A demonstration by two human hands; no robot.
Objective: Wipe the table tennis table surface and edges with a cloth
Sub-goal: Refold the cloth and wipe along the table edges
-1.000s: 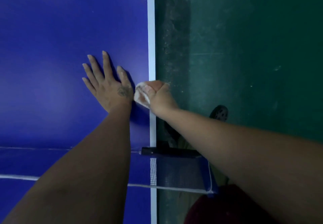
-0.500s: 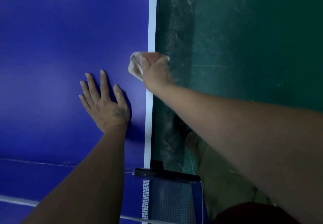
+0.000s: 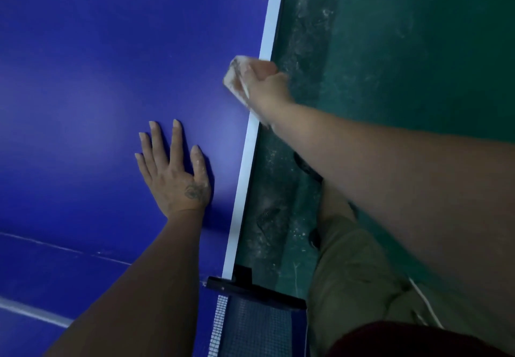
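Head view, right hand (image 3: 266, 86) gripping bunched white cloth (image 3: 232, 79), table (image 3: 111, 64) edge

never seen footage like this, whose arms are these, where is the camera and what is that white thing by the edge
There is no machine here: these are a person's two bare arms, filmed by one wide-angle camera worn on their head, looking forward and down. The big blue surface is a table tennis table, with a white line along its side edge and the net at the bottom of the view. The left hand lies flat on the blue top, fingers straight and spread, holding nothing. The right hand grips a bunched white cloth and holds it at the table's edge, over the white line. Right of the table is the scuffed green floor and the person's own trouser leg.
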